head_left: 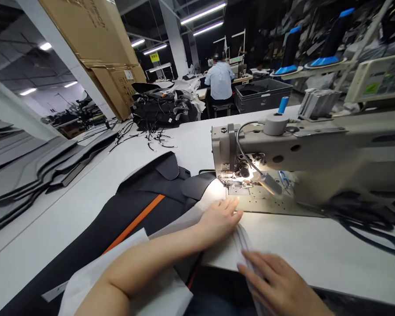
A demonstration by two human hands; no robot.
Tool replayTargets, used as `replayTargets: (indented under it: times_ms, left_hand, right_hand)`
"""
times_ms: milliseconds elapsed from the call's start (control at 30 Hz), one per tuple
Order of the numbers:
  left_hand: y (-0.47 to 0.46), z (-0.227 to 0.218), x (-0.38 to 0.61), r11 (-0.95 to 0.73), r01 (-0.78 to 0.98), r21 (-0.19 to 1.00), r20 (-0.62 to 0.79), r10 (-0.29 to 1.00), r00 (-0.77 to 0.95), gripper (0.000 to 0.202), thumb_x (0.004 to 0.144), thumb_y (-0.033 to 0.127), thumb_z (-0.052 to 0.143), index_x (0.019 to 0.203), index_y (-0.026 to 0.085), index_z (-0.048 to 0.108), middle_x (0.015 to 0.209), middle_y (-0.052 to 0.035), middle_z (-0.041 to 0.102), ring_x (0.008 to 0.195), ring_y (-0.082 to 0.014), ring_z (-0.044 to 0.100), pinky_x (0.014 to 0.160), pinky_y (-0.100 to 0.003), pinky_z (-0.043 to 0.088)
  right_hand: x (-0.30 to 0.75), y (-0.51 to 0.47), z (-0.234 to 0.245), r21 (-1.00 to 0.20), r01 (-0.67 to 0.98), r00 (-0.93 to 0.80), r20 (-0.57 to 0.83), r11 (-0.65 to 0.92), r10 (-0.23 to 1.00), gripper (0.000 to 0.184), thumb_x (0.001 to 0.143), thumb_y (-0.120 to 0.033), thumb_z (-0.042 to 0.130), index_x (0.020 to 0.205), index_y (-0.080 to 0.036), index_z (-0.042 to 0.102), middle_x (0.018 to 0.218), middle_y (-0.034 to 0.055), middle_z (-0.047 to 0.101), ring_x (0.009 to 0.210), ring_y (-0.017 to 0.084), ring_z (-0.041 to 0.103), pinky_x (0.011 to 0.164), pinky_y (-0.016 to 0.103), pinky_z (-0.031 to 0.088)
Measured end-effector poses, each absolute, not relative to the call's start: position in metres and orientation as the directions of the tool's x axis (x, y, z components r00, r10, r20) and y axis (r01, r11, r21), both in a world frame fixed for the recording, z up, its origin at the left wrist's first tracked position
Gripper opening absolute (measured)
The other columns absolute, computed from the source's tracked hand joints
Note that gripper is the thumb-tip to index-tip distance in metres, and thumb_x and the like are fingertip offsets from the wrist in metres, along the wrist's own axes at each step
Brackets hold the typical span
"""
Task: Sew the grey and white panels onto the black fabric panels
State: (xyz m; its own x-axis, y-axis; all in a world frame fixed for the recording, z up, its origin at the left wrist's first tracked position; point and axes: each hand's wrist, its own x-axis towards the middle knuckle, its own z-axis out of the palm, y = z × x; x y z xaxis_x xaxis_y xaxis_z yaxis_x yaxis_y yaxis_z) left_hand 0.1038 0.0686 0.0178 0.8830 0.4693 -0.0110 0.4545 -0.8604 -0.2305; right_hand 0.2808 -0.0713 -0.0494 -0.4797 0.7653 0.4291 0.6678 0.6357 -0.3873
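My left hand point(219, 221) lies flat, palm down, on light grey fabric point(184, 221) just in front of the sewing machine's needle area. Its fingers are stretched toward the lit presser foot point(228, 185). That fabric belongs to a dark garment piece point(125, 215) with an orange strip point(134, 224), spread out to the left. A narrow grey tape point(239, 237) runs from beside my left fingers down over the table's front edge. My right hand point(276, 281), slightly blurred, has its fingers on this tape lower down. The needle tip is too small to make out.
The sewing machine point(299, 149) fills the right side, with a dark cord bundle point(368, 219) beside it. Thread cones point(289, 50) stand behind. Stacked grey panels point(29, 166) lie left, a dark fabric pile point(164, 107) at the back. A person point(220, 81) sits farther off.
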Motion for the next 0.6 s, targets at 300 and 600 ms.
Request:
replayTargets:
  times_ms: [300,600]
  left_hand:
    - [0.057,0.026,0.078,-0.69,0.714,-0.123,-0.135,0.724,0.676,0.057,0.079,0.034,0.051,0.131,0.014,0.04,0.104,-0.0112,0.055,0.09,-0.0268,0.05,0.073,-0.039,0.046]
    - [0.094,0.033,0.064,-0.625,0.731,0.273,-0.209,0.704,0.679,0.044,0.088,0.029,0.041,0.129,0.015,0.044,0.093,-0.0069,0.056,0.085,-0.0196,0.054,0.074,-0.03,0.047]
  right_hand:
    - [0.284,0.063,-0.04,-0.185,0.766,-0.524,0.375,0.615,0.765,0.039,0.092,-0.03,0.044,0.126,-0.015,0.052,0.119,0.0128,0.058,0.1,0.024,0.055,0.08,0.036,0.045]
    - [0.278,0.082,-0.039,-0.151,0.876,-0.395,0.316,0.457,0.862,0.08,0.07,-0.062,0.062,0.129,-0.009,0.049,0.112,0.0164,0.057,0.098,0.03,0.05,0.079,0.042,0.038]
